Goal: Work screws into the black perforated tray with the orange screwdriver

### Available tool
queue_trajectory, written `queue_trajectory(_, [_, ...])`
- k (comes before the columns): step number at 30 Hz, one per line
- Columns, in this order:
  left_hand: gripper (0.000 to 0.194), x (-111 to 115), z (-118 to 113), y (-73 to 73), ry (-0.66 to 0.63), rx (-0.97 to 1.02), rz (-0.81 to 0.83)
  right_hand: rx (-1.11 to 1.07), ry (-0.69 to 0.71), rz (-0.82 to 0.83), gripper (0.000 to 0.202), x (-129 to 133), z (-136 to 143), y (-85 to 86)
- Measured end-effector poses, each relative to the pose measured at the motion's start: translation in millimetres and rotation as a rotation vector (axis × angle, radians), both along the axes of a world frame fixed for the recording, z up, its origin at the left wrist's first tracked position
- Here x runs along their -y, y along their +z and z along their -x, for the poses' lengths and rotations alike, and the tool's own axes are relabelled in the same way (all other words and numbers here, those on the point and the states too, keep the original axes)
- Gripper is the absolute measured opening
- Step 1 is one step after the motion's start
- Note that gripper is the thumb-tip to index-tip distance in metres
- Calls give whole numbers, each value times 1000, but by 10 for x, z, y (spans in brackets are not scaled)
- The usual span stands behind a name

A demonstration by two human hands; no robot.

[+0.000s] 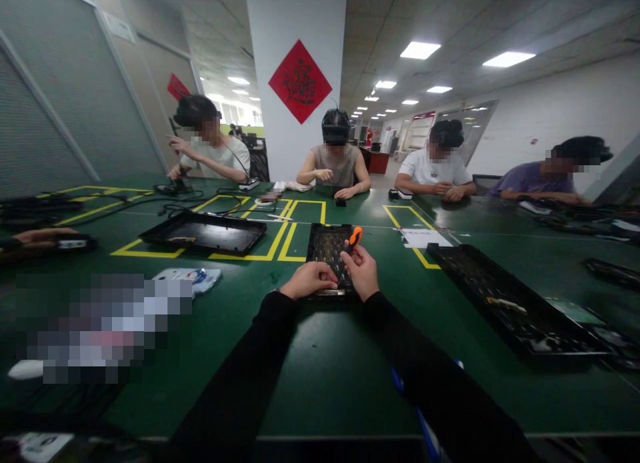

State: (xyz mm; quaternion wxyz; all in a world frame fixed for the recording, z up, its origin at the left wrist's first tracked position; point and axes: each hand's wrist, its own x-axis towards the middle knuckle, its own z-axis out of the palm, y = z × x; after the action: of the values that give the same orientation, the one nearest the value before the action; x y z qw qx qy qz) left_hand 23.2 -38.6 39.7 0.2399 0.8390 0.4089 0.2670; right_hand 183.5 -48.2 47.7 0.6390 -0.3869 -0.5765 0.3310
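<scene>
While lights (420, 50) glow beyond the green table (320, 376), right hand (362, 271) pinches a screwdriver (355, 236), left hand (309, 280) hold unclear

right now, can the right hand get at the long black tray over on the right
Probably yes: nothing visible blocks the way across the green tabletop from the right hand to the long black tray. But that hand holds an orange-handled tool, which might hinder a full grip.

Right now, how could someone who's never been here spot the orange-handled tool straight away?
Find the big green table, then the middle black tray, between a left black tray and a right black tray. Over the middle one, the person's right hand grips the orange-handled tool. Its bright orange handle stands out against the dark trays.
</scene>
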Motion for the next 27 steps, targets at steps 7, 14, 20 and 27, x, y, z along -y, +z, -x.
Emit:
queue_trajectory(7, [29,-27,10,-14,-8,-12,15,-83,107,29,40,14,15,14])
queue_trajectory(14, [26,-13,10,11,-42,12,14,-13,40,7,41,1,14,-2])
queue_trajectory(20, [27,-24,5,-9,-16,3,5,-18,38,-2,41,15,13,11])
queue_trajectory(27, [29,-37,10,-33,-4,8,8,-94,108,38,35,24,14,23])
